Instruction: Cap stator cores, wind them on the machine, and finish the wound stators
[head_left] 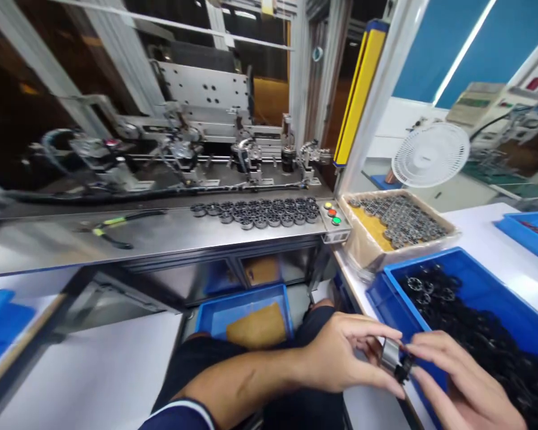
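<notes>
In front of the blue bin's near side, my left hand (347,352) is closed around a silver metal ring (390,353), thumb below and fingers above. My right hand (459,379) pinches a small black plastic part (403,367) against the ring's right side. The two pieces touch; whether they are joined I cannot tell. Beside my right hand stands the blue bin (424,319), heaped with black plastic parts (484,334). Behind it, a lined carton (376,260) holds rows of metal-and-black round parts (401,218).
Several round parts (262,213) stand in rows on the metal bench (170,239), left of a button box (334,221). A machine with fixtures (246,155) lies behind. A yellow light curtain (358,95) and a fan (430,155) stand right; a blue tray (206,316) sits below.
</notes>
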Demonstrator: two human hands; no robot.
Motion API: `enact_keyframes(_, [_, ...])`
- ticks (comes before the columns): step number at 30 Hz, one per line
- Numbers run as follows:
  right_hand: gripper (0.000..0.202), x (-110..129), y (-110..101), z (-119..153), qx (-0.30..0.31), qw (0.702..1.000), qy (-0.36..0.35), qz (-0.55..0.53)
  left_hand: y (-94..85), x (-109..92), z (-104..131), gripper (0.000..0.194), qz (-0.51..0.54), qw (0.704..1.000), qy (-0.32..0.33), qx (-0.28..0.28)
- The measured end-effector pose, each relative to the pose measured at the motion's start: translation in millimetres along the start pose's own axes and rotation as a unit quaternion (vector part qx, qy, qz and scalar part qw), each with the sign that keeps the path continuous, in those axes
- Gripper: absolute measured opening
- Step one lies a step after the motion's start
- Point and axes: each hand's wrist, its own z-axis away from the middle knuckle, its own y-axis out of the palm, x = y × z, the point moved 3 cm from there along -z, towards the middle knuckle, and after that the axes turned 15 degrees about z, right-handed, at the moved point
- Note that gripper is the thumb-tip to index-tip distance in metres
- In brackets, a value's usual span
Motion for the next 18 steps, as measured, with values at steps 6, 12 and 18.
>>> enact_keyframes(6, [0.028, 14.6, -9.5, -16.7, -0.036, 0.999, -0.031, -0.018, 13.5, 0.7, 2.0, 0.073, 0.034, 0.998, -0.051, 0.027])
enact_keyframes(12, [0.038, 10.0, -9.2, -7.2, -0.009, 0.998, -0.069, 0.009, 11.9, 4.0, -2.8, 0.071, 0.050, 0.997, -0.060, 0.004])
enact_keyframes(18, [0.045, 0.6, -2.0, 1.3, -0.024, 0.991, -0.116, 0.059, 11.7, 1.3, -2.8, 0.071, 0.054, 0.996, -0.077, -0.002])
